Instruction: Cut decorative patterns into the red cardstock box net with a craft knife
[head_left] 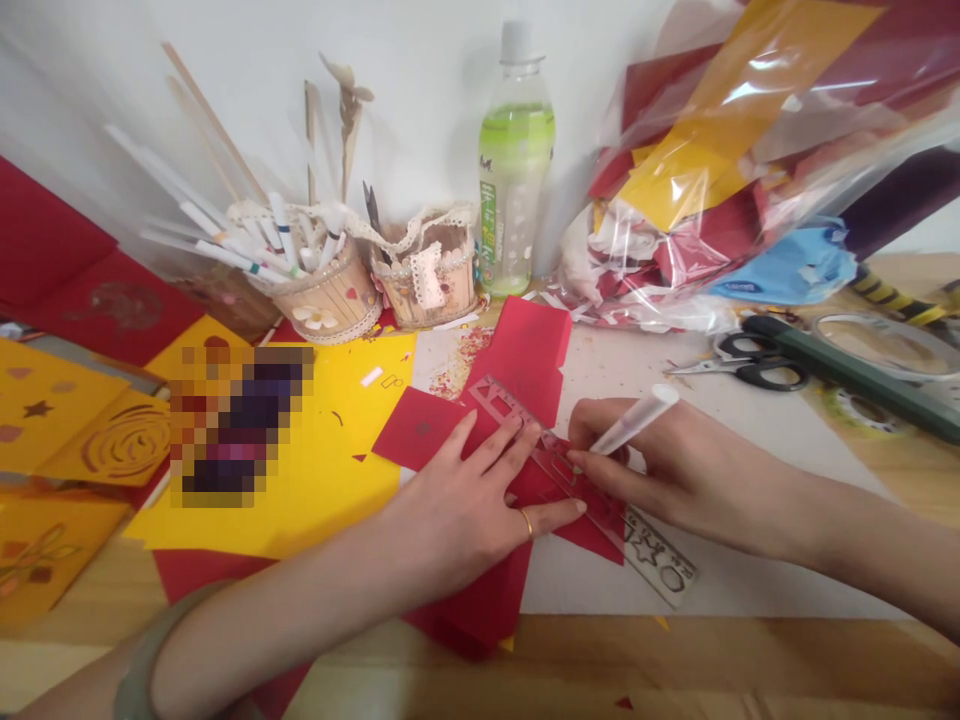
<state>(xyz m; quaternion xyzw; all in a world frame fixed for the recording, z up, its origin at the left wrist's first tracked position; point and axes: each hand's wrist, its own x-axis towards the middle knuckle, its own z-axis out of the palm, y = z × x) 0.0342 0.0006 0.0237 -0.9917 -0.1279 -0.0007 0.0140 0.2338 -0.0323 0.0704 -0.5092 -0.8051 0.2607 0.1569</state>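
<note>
My right hand [667,455] is closed in a writing grip on a white pen [637,418], its lower end down at a slot of the clear ruler [664,565]. My left hand [480,480] lies flat, fingers spread, steadying the ruler and the red strip [409,428] under it. The strip lies slantwise across a larger red card [534,345], right between my hands.

I'd judge the tracing to be partway: ruler set, pen in place, but my fingers and the ruler hide most of the strip, so I can't tell which lines are drawn. A small dark mark shows at the strip's left end. The rest of the outline seems left to do.

The white sheet [750,480] lies beneath, with red and gold crumbs [466,362] beyond the strip. To the left are the yellow sheet [352,400] and some patterned cards [45,430], which look further along. Behind stand the pen cup [330,300], a lace-trimmed pot [457,285] and a bottle [517,160]; right of them, a bag [675,200] of paper, then scissors [772,372] and tape [892,345]. None of these blocks the ruler; only my own fingers are in the way.
</note>
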